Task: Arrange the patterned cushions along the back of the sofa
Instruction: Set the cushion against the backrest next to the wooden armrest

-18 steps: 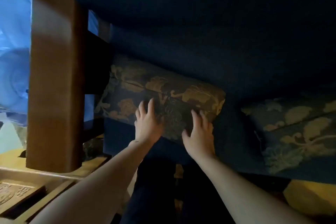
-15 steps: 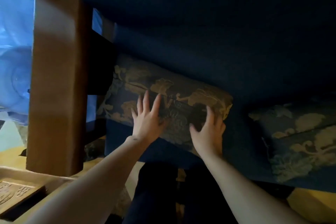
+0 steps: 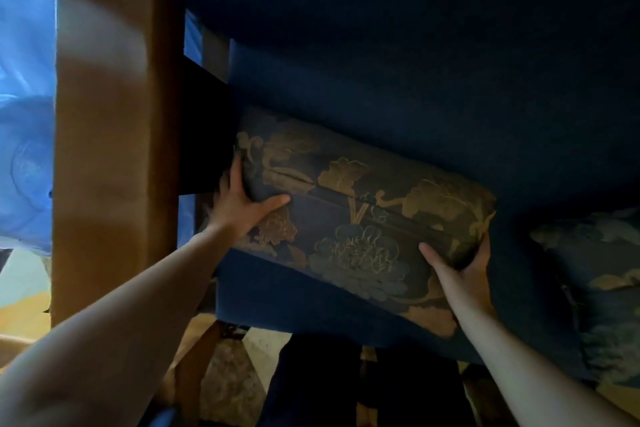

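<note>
Sofa [image 3: 398, 80]: dark blue, filling most of the view; wooden post [image 3: 104, 135] at its left end.

Patterned cushion [image 3: 349, 218]: dark with gold and teal flowers, lying against the sofa back at the left end, beside the post. Gripped at both ends.

Second cushion [image 3: 595, 281]: same pattern, off to the right, apart from the first, untouched.

Left hand [image 3: 239, 204]: at the cushion's left end. Fingers [image 3: 237, 170] wrapped round the edge, thumb spread wide across the front face.

Right hand [image 3: 464, 270]: cupped under the lower right corner. Thumb on the front, fingers [image 3: 483, 253] curled behind; tips hidden.

Step in hand, as judged: seating and squaring the first cushion in the corner.

Next move, as judged: press back and straighten until upright, release both ends, then reach right for the second cushion and set it alongside.
</note>
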